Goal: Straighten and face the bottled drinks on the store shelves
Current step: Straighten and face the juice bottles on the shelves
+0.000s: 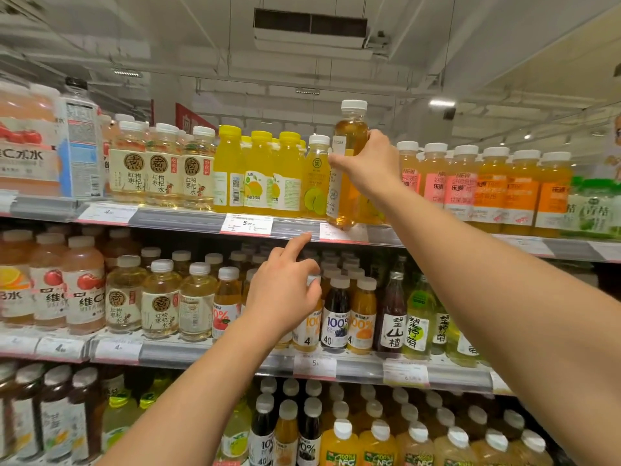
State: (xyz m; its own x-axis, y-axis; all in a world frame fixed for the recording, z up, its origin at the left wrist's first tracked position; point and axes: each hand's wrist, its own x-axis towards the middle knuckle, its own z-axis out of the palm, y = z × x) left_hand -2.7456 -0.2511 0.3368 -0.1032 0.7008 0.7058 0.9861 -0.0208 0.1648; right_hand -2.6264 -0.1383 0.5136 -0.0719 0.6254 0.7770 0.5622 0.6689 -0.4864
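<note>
Three shelves in view, all packed. The big risk sits on the top shelf (201,218): the right hand (369,163) wraps its fingers round an amber bottle (349,136), raised and sticking up above its row at the shelf's front lip, with the label's edge toward us. A slip there, or a bump into the lime bottle (316,176) just beside it, could tip neighbours off the lip. The left hand (282,297) holds nothing, forefinger out, other fingers loosely curled, hovering before the middle shelf's caps; a careless brush could topple those. Counts: three front yellow-capped bottles (260,173), two hands, one raised bottle.
</note>
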